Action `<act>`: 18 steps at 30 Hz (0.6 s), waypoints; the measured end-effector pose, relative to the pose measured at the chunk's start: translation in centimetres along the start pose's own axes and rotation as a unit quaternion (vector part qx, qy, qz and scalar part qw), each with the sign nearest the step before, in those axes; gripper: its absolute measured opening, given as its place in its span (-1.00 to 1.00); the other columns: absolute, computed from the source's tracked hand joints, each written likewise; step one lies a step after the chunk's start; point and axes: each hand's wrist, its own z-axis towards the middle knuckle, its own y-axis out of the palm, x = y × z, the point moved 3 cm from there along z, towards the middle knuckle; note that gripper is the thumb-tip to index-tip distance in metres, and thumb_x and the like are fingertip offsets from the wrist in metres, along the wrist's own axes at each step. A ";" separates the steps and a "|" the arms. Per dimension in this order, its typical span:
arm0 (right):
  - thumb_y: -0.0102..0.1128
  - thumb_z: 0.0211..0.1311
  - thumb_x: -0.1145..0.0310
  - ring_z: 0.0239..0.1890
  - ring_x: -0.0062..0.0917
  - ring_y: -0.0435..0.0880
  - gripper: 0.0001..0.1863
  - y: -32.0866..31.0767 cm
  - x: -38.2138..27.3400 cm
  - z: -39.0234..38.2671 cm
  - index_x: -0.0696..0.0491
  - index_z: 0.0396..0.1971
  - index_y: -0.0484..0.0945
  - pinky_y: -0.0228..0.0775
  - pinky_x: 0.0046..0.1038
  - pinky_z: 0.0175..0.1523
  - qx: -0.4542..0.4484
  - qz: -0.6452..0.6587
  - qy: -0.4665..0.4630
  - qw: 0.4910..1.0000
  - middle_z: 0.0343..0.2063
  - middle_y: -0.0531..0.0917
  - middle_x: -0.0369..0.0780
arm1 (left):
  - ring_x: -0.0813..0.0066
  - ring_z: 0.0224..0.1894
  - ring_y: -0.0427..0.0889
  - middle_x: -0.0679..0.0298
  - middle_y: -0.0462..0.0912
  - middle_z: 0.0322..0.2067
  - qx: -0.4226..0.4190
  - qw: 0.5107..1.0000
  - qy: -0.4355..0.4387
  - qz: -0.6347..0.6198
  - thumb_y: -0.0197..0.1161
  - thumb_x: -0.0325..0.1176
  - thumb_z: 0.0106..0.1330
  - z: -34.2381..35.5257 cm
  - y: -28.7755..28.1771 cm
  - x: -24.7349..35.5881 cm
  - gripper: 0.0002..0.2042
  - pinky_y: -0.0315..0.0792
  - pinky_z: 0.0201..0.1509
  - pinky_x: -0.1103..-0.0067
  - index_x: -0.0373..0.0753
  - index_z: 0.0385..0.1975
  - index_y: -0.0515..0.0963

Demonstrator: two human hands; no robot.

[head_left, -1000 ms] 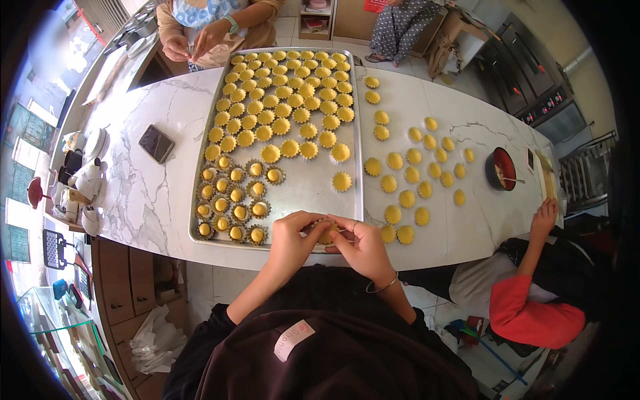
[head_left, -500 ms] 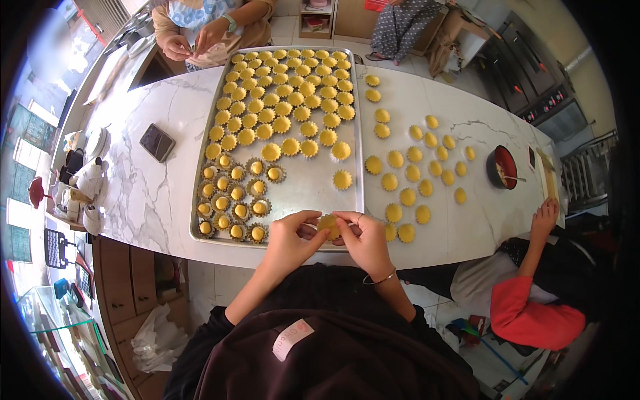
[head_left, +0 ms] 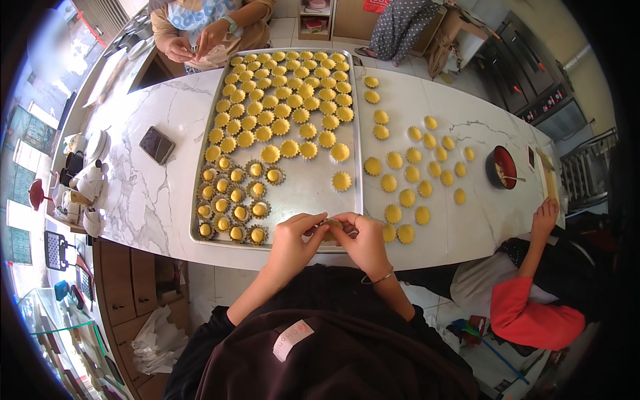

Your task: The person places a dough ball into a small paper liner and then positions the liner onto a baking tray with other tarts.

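Above the near edge of the large metal tray (head_left: 301, 189), my left hand (head_left: 293, 239) and my right hand (head_left: 365, 241) meet with fingers closed around a small fluted tart mould (head_left: 333, 231). Both thumbs press at it, and the fingers hide most of its inside. Rows of yellow dough-lined tart shells (head_left: 281, 127) fill the far part of the tray. Left of my hands, fluted tins (head_left: 257, 235) each hold a ball of yellow dough (head_left: 259, 209). One tart shell (head_left: 341, 181) sits apart by the tray's right side.
Many more yellow tart shells (head_left: 407, 197) are scattered on the marble table (head_left: 453, 230) to the right. A dark bowl with a spoon (head_left: 501, 167) stands farther right, near a person's hand (head_left: 546, 215). A phone (head_left: 157, 145) lies at left. Another person's hands (head_left: 193, 48) work at the far left.
My fingers and thumbs have folded further over the mould, hiding the yellow dough that showed between them before. The tray and the shells have stayed in place.
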 end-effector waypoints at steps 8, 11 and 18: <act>0.23 0.15 0.45 -0.49 -0.62 0.67 -0.77 -0.2 -1.0 -0.2 0.22 -0.20 0.57 0.49 -0.62 -0.41 -0.024 0.050 0.008 0.998 -0.51 0.67 -0.19 | 0.44 -0.44 0.63 0.12 0.64 -0.45 0.010 1.000 -0.002 0.020 0.27 -0.53 0.11 0.2 0.1 -0.4 -0.80 0.49 -0.32 0.61 -0.35 -0.24 0.61; 0.22 0.14 0.47 -0.50 -0.60 0.67 -0.78 -0.2 -0.2 -0.1 0.21 -0.20 0.58 0.49 -0.62 -0.42 -0.007 0.013 0.003 1.000 -0.49 0.68 -0.17 | 0.42 -0.44 0.62 0.11 0.64 -0.45 -0.003 0.999 0.002 0.036 0.26 -0.55 0.11 0.2 0.1 0.1 -0.80 0.49 -0.33 0.60 -0.36 -0.24 0.61; 0.21 0.13 0.48 -0.53 -0.57 0.67 -0.80 -0.2 -0.7 -0.1 0.21 -0.24 0.58 0.49 -0.60 -0.42 -0.006 0.016 -0.012 1.000 -0.51 0.67 -0.15 | 0.39 -0.45 0.62 0.11 0.63 -0.46 0.008 0.999 0.012 0.031 0.25 -0.56 0.10 0.1 0.1 -0.4 -0.78 0.49 -0.33 0.59 -0.36 -0.22 0.60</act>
